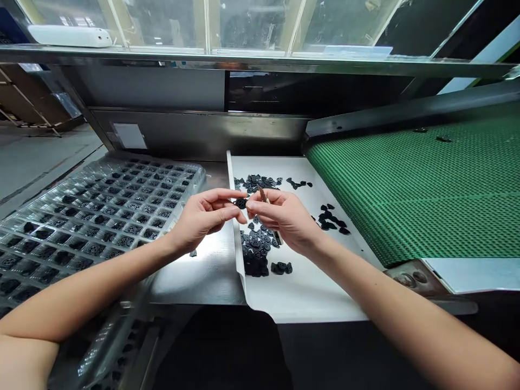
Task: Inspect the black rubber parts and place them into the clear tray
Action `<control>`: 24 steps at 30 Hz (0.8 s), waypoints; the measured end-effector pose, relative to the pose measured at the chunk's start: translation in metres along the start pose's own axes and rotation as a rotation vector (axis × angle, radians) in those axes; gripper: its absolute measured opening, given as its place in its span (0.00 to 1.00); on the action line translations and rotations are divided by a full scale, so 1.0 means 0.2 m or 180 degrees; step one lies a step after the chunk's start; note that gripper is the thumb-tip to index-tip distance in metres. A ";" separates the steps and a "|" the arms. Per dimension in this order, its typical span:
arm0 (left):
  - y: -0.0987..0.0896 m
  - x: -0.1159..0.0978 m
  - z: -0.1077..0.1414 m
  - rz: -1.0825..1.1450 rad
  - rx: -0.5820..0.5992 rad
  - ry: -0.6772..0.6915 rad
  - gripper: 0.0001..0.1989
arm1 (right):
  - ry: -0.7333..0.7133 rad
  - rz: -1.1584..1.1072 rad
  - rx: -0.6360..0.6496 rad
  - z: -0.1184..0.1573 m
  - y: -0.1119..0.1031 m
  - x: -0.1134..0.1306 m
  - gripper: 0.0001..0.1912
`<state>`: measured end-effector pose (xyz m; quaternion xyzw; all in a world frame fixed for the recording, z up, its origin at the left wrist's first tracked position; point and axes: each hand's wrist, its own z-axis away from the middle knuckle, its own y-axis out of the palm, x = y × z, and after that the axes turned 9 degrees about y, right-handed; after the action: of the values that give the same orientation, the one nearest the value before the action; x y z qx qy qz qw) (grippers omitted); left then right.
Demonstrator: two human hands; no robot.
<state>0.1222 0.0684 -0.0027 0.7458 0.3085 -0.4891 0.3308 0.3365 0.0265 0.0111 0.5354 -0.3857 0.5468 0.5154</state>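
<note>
My left hand [209,213] pinches a small round black plastic part [241,203] between its thumb and fingers. The part has a cut-out pattern and is held up over the white tray [309,295]. From the other side, my right hand [282,214] is closed around a slim knife [262,194]. Its pointed blade sticks up above the fingers and its handle end shows below the palm. The right thumb and fingertip meet the part's right edge; whether they grip it I cannot tell. Beneath both hands lie many loose black parts [258,244] in piles.
On the left, clear plastic compartment trays [101,203] hold more black parts. A green mesh conveyor belt [406,189] runs at the right, carrying a few dark pieces [444,139]. A metal ledge [260,62] crosses above the bench. One small scrap [193,253] lies on the metal surface.
</note>
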 end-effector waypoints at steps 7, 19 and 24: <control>-0.02 0.01 0.01 0.0035 -0.0011 -0.0130 0.19 | 0.0201 -0.0120 0.0126 0.02 0.01 0.00 0.22; -0.02 0.01 0.01 0.0133 -0.0276 -0.0165 0.14 | -0.0811 0.0834 -0.0173 0.02 0.01 -0.03 0.20; -0.02 -0.03 0.01 0.0325 -0.0207 -0.0224 0.15 | -0.1864 0.2168 -0.0701 0.04 -0.02 -0.02 0.15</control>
<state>0.1162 0.0685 0.0011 0.7317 0.2739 -0.4873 0.3900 0.3420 0.0187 0.0068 0.4521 -0.7248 0.4664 0.2295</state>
